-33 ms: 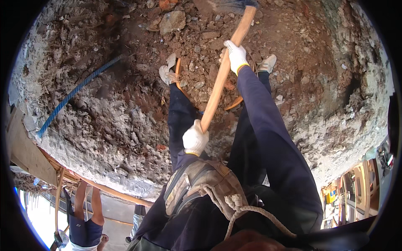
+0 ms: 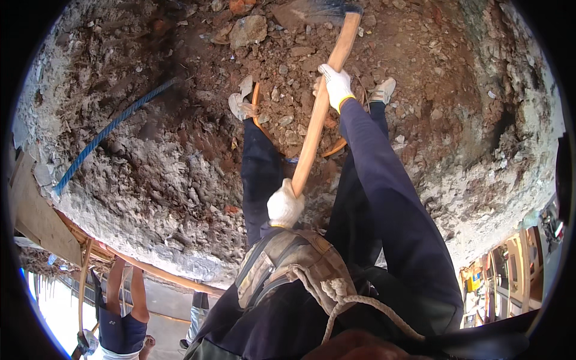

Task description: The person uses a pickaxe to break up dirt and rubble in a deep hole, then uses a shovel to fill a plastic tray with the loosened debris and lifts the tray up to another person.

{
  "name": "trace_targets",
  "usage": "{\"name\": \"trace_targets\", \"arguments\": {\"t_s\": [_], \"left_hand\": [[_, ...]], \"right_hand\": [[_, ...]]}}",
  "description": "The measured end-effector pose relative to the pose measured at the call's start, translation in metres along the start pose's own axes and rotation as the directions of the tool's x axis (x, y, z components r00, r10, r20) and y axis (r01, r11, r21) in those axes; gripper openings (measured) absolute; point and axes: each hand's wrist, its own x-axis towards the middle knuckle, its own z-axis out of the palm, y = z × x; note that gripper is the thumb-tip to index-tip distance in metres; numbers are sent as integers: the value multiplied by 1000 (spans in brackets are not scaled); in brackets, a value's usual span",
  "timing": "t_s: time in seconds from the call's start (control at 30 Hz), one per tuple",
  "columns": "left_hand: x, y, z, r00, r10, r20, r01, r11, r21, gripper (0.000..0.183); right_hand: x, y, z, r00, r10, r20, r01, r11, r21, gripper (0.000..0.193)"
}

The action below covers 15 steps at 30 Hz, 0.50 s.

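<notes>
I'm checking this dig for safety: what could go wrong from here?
The tool head lies in rubble just ahead of both shoes, so a glancing swing might hit a foot. The blue pipe lies exposed in the soil and could be struck. Loose stones may roll underfoot.

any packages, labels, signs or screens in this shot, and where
None that can be made out. The view shows rubble and dirt, a blue rope at left, and both gloved hands, left hand and right hand, gripping a wooden tool handle.
</notes>
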Motion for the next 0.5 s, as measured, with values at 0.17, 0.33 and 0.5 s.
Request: {"name": "trace_targets", "arguments": {"t_s": [0.17,0.33,0.5], "left_hand": [[-78,-31,-59,998,-57,2,52,936,347,25],[-184,-115,-68,974,-55,219,-9,960,280,27],[-204,-164,-56,973,-79,215,47,988,149,33]], "right_hand": [[-46,99,-53,968,239,76,-251,920,301,23],[-188,144,-70,913,399,87,-405,859,314,25],[-223,124,-42,913,399,83,-407,873,270,22]]}}
